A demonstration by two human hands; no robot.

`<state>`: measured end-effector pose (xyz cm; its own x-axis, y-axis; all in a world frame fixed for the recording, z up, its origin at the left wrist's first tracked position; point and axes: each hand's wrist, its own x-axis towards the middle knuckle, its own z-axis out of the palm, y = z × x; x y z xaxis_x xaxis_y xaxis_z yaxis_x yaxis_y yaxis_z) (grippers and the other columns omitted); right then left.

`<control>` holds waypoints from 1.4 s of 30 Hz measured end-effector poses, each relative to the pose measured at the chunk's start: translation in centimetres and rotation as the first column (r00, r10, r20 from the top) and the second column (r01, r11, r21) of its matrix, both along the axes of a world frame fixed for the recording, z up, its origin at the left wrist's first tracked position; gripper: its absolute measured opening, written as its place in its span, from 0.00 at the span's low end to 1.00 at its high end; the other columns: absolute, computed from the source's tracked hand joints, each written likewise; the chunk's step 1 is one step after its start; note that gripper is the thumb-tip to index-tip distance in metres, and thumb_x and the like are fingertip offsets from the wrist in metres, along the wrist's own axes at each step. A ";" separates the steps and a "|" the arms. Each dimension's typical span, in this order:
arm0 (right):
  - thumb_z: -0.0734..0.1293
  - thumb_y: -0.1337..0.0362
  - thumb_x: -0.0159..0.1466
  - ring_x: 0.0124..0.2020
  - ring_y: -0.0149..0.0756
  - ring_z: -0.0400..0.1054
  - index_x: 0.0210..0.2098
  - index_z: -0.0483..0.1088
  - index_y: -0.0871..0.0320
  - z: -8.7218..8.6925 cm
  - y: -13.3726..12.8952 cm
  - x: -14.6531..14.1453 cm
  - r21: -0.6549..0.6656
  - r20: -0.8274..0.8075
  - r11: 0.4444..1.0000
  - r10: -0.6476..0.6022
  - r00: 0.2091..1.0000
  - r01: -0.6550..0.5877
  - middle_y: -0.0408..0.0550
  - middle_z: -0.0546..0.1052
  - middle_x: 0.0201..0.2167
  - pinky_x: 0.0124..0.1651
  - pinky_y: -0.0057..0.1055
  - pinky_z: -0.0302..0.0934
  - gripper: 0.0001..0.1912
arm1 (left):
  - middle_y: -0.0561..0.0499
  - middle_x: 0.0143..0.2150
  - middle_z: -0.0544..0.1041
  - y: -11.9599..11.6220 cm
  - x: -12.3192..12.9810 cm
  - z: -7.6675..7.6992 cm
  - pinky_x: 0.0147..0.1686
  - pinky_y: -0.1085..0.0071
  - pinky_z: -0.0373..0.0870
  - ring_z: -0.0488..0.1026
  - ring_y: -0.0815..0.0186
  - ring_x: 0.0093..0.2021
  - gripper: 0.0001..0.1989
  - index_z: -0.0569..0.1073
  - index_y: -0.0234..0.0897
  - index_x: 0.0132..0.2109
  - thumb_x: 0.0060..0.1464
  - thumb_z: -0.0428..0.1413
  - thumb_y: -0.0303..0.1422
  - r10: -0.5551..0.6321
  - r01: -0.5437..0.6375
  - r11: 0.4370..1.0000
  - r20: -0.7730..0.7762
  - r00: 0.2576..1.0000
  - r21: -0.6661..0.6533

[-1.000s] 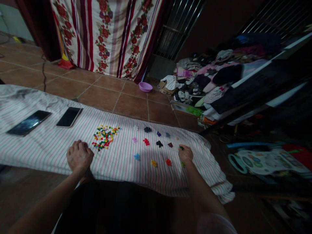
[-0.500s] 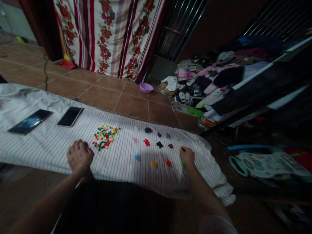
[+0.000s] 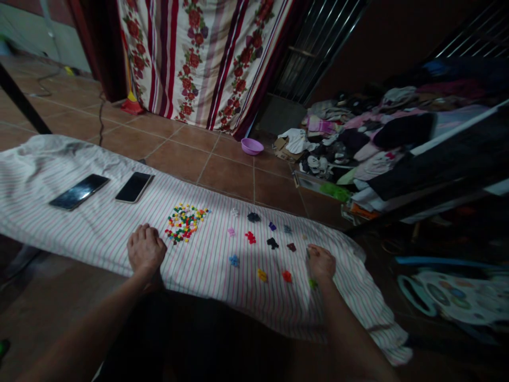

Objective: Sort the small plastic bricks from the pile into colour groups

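Observation:
My left hand lies palm down on the striped cloth, fingers stretched out, just left of a mixed heap of small coloured beads. At the right end of the cloth, my right hand has its fingers pinched together on a small dark green piece, mostly hidden. Close below that hand sits a light green pile. Single-colour piles spread between the hands, among them red, black, brown, blue, yellow and orange.
Two phones lie on the left part of the cloth. Beyond its far edge are a tiled floor, a purple basin and a floral curtain. Heaped clothes and a dark slanting bar stand to the right.
The whole view has shifted, so things appear farther right. My right hand stays at the right end with its fingers pinched; the dark green piece shows less. My left hand still rests beside the beads.

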<state>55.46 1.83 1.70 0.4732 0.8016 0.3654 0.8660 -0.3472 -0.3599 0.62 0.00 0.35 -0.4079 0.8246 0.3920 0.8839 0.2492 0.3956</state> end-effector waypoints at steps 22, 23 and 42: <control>0.59 0.65 0.63 0.40 0.37 0.70 0.40 0.76 0.56 1.1 8.9 -28.3 0.209 -0.188 0.680 0.733 0.654 -0.703 0.51 0.76 0.39 0.45 0.32 0.65 0.14 | 0.38 0.56 0.71 0.1 -0.1 0.0 0.59 0.56 0.55 0.63 0.53 0.60 0.13 0.71 0.32 0.44 0.54 0.47 0.30 0.018 -0.017 1.000 -0.076 0.997 0.010; 0.59 0.66 0.63 0.40 0.36 0.70 0.41 0.76 0.56 1.0 9.2 -29.4 0.188 -0.193 0.681 0.732 0.653 -0.708 0.51 0.76 0.40 0.45 0.32 0.65 0.14 | 0.38 0.56 0.72 0.1 0.0 0.1 0.59 0.57 0.55 0.63 0.53 0.60 0.13 0.71 0.32 0.44 0.54 0.47 0.30 0.017 -0.016 1.000 -0.074 0.997 0.006; 0.66 0.67 0.61 0.39 0.35 0.68 0.34 0.73 0.55 -0.1 11.2 -34.8 -0.029 -0.152 0.810 0.576 0.803 -0.586 0.47 0.74 0.37 0.42 0.28 0.60 0.04 | 0.37 0.56 0.72 0.1 0.1 0.2 0.60 0.55 0.55 0.62 0.53 0.61 0.13 0.72 0.32 0.44 0.53 0.48 0.29 0.011 -0.010 1.000 -0.032 0.999 0.013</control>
<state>20.67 13.08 1.64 -0.0505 0.9627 0.2657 0.8607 0.1769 -0.4774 0.68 0.12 0.54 -0.4036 0.8151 0.4156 0.8935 0.2534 0.3708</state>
